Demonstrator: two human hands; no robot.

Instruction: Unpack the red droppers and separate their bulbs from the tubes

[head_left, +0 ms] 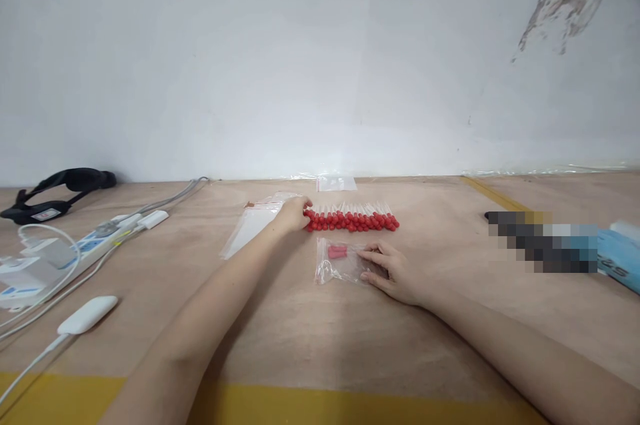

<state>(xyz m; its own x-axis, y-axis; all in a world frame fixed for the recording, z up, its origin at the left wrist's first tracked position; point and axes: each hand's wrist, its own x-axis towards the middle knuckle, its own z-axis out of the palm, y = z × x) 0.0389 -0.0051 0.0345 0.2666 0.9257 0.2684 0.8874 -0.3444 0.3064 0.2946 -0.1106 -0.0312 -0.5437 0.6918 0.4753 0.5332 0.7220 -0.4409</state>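
Observation:
A row of pale sticks with red heads (357,219), like large matchsticks, lies side by side on the wooden table, heads toward me. At its left end is my left hand (294,213), its fingers curled in on the endmost red heads; the fingertips are partly hidden. Nearer to me lies a clear zip bag (333,271) with red pieces (337,251) inside. My right hand (395,273) rests on the bag's right end, thumb and forefinger apart and touching the plastic.
Clear bags (245,231) lie left of the sticks, and a white slip (336,183) by the wall. At left are a power strip (90,248), cables, a white device (87,315) and a black strap (75,179). A blue package (617,255) lies at right beside a blurred dark object.

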